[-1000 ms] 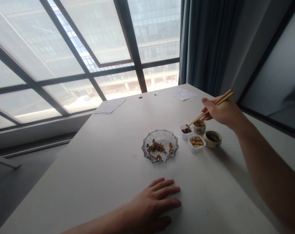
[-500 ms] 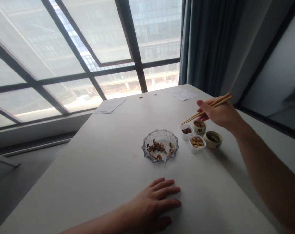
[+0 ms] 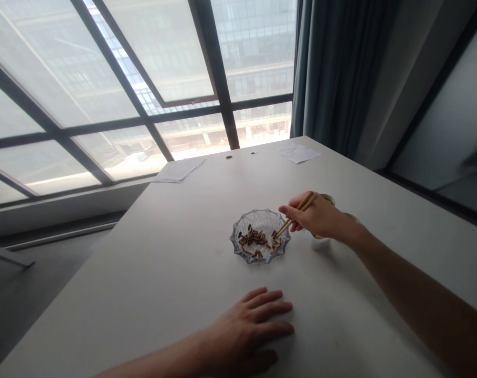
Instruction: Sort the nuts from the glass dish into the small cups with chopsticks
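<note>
1. The right hand (image 3: pixel 319 218) is clamped on a pair of wooden chopsticks (image 3: pixel 286 226), which slant down to the right side of a scalloped glass dish (image 3: pixel 234 244). Whether their tips are together or holding anything is hard to tell.
2. The dish sits on the white desk (image 3: pixel 151 273), holding a loose scatter of dark striped sunflower seeds (image 3: pixel 254 239), with the tips close to the seeds at its right.
3. The left hand (image 3: pixel 246 328) lies open and flat on the desk, fingers apart, holding nothing, well apart from the dish.
4. The seeds look light, hard and smooth, so they may slip from the chopsticks. Pinching one across its middle seems safest.
5. The glass dish looks fragile and fairly heavy; its rim offers the best hold.
6. A ceramic cup (image 3: pixel 328 198) shows just behind the right hand, mostly hidden
</note>
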`<state>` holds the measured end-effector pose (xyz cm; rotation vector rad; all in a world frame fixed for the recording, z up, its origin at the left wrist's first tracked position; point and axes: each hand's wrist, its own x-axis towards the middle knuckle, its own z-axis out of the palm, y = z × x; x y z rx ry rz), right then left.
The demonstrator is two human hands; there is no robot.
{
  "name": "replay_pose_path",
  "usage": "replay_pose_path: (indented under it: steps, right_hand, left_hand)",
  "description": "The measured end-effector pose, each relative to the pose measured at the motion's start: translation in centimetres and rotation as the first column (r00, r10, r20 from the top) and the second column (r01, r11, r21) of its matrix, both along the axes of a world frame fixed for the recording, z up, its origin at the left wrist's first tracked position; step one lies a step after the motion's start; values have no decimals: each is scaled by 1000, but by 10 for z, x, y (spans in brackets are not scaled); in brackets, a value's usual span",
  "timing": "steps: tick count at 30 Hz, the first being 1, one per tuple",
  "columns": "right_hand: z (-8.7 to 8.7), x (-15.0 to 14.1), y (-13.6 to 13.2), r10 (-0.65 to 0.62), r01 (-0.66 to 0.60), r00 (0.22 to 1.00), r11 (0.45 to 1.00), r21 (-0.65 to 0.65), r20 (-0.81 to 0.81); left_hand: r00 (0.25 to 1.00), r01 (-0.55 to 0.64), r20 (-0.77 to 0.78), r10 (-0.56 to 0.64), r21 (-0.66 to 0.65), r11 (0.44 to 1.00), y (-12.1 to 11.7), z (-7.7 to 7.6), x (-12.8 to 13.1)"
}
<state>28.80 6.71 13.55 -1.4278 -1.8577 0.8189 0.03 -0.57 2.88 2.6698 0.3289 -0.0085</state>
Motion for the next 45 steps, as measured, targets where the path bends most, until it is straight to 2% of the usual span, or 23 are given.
replay_pose_path:
  steps: [4,9,12,14,18,21,24,26,29,32,36,41,45]
  right_hand:
    - [1,-2,0,51,-51,999,998,31,-3]
    - [5,-5,-8,-42,42,999,999,17,1]
    - [-3,-15,-8,44,-47,996,998,-38,-80]
    - [-9,-21,-5,87,-91,988,996,-19,-129]
    - [-10,-24,-6,84,-81,981,996,21,-173]
    - [-7,-25,-12,193,-209,956,976,-55,-221]
    - [-8,-28,-15,328,-337,932,940,-42,-152]
    - [-9,-27,-13,316,-317,944,948,4,-98]
    - [-7,-19,-8,250,-250,962,968,18,-109]
    - [-2,-10,-7,276,-281,951,960,-17,-138]
    - [-1,-9,-11,384,-394,917,915,-91,-109]
    - [1,-8,-8,326,-328,943,944,-39,-66]
    - [10,1,-9,316,-320,947,944,-83,-59]
  left_hand:
    - [1000,-10,20,10,-5,1000,0,0,0]
    - [1000,-4,-4,4,-4,1000,-1,1,0]
    - [1000,-9,9,9,-10,1000,-1,0,0]
    - [1000,-15,7,15,-12,1000,-1,0,0]
    - [1000,-8,-30,7,-9,1000,-1,2,0]
    - [1000,-6,-25,6,-12,1000,-1,4,1]
    - [1000,-15,-10,15,-15,1000,-2,6,1]
    - [1000,-15,-21,14,-12,1000,-2,6,2]
    - [999,-4,-47,4,-6,1000,-2,6,1]
    - [999,1,-37,-2,-5,1000,-1,5,1]
    - [1000,-5,7,5,-5,1000,-1,3,0]
    - [1000,-5,4,5,0,1000,-1,3,1]
    - [1000,-11,8,11,-3,1000,-1,4,1]
